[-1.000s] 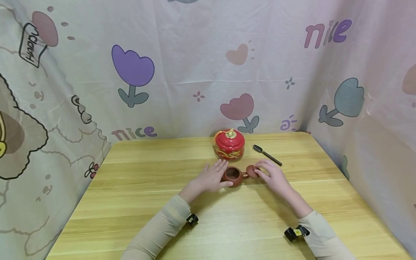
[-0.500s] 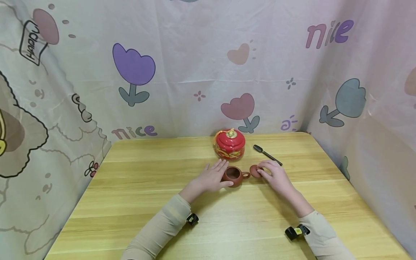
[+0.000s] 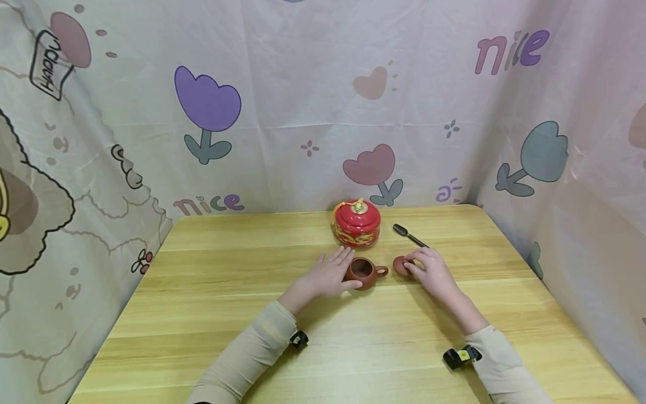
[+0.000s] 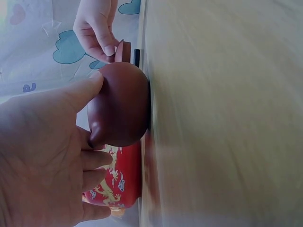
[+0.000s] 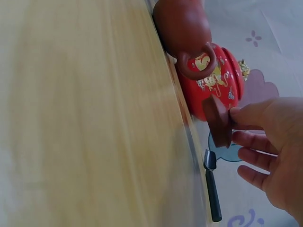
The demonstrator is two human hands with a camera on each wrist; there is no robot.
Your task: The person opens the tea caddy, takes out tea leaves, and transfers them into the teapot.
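Observation:
A small reddish-brown clay teapot (image 3: 365, 279) stands lidless on the table, its loop handle pointing right. My left hand (image 3: 325, 276) rests against its spout side with fingers extended; in the left wrist view the thumb touches the pot's body (image 4: 125, 101) near the rim. Between thumb and fingertips my right hand (image 3: 433, 275) pinches the teapot lid (image 3: 400, 265), just right of the handle. The right wrist view has the lid (image 5: 217, 122) tilted and held off the table. Part of the lid is covered by the fingers in the head view.
Behind the teapot stands a red lidded jar (image 3: 356, 227) with gold dragon patterns and a gold knob. A dark small scoop (image 3: 410, 234) lies behind my right hand, its end hidden by that hand. Printed cloth (image 3: 282, 112) hangs around the wooden table (image 3: 202, 314).
My right hand has carried the lid rightward, away from the teapot's handle, which now shows fully. The left hand and teapot have stayed in place.

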